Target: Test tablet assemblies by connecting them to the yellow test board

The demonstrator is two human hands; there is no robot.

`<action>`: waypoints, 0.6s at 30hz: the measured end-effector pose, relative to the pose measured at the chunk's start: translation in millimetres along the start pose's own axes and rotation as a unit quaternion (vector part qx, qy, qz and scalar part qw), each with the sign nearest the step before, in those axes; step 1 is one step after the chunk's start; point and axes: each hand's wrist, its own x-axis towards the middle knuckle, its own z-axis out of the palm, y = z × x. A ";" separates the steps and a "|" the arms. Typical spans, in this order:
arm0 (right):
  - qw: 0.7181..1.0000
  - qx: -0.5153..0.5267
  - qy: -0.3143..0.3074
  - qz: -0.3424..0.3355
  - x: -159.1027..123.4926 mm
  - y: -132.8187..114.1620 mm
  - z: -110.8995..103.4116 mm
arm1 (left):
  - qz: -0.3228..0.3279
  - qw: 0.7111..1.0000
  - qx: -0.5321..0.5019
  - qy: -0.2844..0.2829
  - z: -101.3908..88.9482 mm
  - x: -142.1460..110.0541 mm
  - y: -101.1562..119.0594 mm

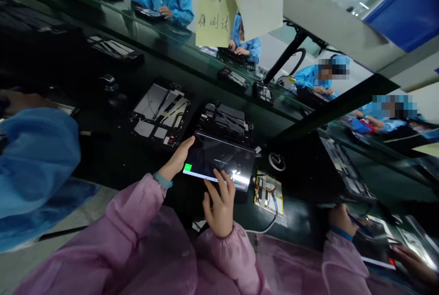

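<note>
A tablet (219, 160) with a lit dark screen lies tilted in front of me. Its screen shows a green square at the lower left and a pale bar along the near edge. My left hand (176, 160) holds the tablet by its left side, with part of the fingers hidden. Over the near edge of the screen, my right hand (221, 203) has its fingers spread, the tips at or just above the glass. Just beyond the tablet is an opened device with bare inner parts (228, 119). To its left lies another opened device (161, 112).
A yellow-edged board with a cable (269, 194) and a round silver-rimmed item (276, 161) sit right of the tablet. A co-worker's blue sleeve (37, 158) is at left; another person's hand (343, 219) is at right. Paper notes (216, 18) hang above. Several people work across the bench.
</note>
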 end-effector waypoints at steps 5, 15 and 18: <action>0.996 0.015 0.021 0.081 -41.2 24.5 -10.1 | 0.001 1.000 -0.004 0.023 -2.8 2.3 -1.8; 0.991 -0.001 0.050 0.122 -53.2 26.4 -4.2 | 0.019 1.000 0.012 0.016 -2.2 -0.9 2.4; 0.991 -0.018 0.054 0.122 -48.3 28.8 -4.8 | 0.018 1.000 0.007 0.016 -3.7 0.0 0.7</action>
